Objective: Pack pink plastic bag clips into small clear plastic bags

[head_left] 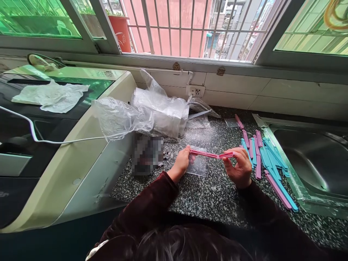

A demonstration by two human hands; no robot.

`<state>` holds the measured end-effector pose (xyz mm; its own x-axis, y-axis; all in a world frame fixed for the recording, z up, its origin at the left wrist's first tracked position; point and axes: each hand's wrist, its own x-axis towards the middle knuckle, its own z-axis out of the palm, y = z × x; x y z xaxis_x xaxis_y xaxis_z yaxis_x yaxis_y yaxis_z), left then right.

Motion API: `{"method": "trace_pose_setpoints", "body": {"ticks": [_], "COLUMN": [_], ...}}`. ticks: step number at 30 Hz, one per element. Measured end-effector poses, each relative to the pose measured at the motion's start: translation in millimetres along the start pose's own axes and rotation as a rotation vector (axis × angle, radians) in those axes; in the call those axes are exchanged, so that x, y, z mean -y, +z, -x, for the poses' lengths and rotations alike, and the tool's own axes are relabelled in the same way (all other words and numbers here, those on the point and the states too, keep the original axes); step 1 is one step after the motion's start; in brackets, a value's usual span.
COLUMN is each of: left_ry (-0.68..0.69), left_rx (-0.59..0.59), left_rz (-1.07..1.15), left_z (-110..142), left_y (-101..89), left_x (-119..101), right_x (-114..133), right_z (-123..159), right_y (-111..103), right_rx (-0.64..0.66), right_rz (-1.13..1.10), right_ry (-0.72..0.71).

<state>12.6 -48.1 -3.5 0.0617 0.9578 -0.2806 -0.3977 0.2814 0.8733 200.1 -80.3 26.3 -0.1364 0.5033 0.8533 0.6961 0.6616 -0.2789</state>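
Observation:
Over the speckled counter, my left hand pinches one end of a pink sealing clip, together with the top of a small clear plastic bag that hangs under the clip. My right hand pinches the clip's other end. Both hands are closed on it, and the clip lies level between them. To the right of my right hand is a pile of several pink and blue clips.
A heap of clear plastic bags lies at the back left of the counter. A white appliance with a white cable fills the left side. A steel sink is at the right. A wall socket sits under the window.

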Motion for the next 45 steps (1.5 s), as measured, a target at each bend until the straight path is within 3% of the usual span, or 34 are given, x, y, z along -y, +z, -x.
{"method": "trace_pose_setpoints", "body": {"ticks": [12, 30, 37, 45], "left_ry": [0.036, 0.265, 0.329, 0.291], "left_rx": [-0.025, -0.096, -0.156, -0.123], "left_rz": [0.027, 0.118, 0.130, 0.106], "left_z": [-1.8, 7.2, 21.0, 28.5], "left_y": [-3.5, -4.2, -0.6, -1.5], "left_x": [0.6, -0.9, -9.9, -6.8], "right_x": [-7.0, -12.3, -4.9, 3.3], "right_z": [6.9, 19.1, 18.2, 15.4], "right_y": [-2.3, 7.6, 11.2, 10.3], "right_rx": [-0.057, -0.232, -0.322, -0.251], "right_rz": [-0.058, -0.500, -0.616, -0.866], "right_ry": [0.093, 0.355, 0.565, 0.873]}}
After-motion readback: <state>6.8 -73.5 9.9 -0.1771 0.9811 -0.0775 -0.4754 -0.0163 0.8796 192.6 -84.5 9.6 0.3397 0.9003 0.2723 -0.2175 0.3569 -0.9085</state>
